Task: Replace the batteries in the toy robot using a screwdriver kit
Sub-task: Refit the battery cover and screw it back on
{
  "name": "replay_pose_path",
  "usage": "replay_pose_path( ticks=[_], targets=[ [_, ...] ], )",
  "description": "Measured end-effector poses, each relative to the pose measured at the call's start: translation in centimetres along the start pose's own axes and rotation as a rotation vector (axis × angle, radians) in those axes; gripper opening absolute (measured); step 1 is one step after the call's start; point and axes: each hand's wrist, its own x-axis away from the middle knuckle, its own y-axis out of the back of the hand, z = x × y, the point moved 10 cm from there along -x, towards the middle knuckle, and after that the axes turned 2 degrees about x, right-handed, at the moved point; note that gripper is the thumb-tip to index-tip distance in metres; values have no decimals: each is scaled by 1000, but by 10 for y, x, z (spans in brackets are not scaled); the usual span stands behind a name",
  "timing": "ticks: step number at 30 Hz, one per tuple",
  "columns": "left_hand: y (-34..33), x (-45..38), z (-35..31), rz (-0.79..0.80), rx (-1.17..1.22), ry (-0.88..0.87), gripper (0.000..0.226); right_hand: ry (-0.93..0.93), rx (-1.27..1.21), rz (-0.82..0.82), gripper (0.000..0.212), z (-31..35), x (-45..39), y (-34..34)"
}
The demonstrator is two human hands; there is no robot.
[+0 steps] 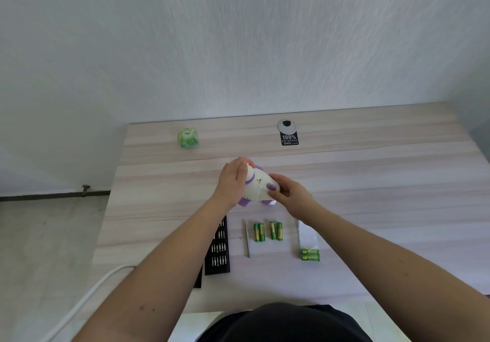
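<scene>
A white and purple toy robot (256, 186) lies tilted on the wooden table (371, 182), held between both hands. My left hand (232, 181) wraps its left side and top. My right hand (290, 195) grips its right side, thumb on the body. Nearer to me lie two pairs of green and yellow batteries (267, 231), a thin grey screwdriver (247, 238), and a black bit tray (218, 249) partly hidden by my left forearm. Two more green batteries (310, 254) lie beside a clear plastic packet (307, 235).
A green packet (187, 137) sits at the table's far left. A round cable port (287, 125) and a black sticker (289, 138) lie at the far edge by the wall. A white cable (87, 296) runs over the floor on the left.
</scene>
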Motion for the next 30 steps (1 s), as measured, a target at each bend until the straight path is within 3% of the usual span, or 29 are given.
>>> replay_pose_path(
  ticks=[5, 8, 17, 27, 30],
  targets=[
    [0, 1, -2, 14, -3, -14, 60, -15, 82, 39, 35, 4, -3, 0],
    [0, -2, 4, 6, 1, 14, 57, -72, 31, 76, 46, 1, -7, -4],
    [-2, -3, 11, 17, 6, 57, 49, -194, -84, -177, 36, 8, -5, -7],
    [1, -2, -1, 23, -124, -34, 45, -187, -94, -177, 40, 11, 1, -8],
    [2, -3, 2, 34, -114, -25, 30, -195, -111, -158, 46, 13, 7, -10]
  ],
)
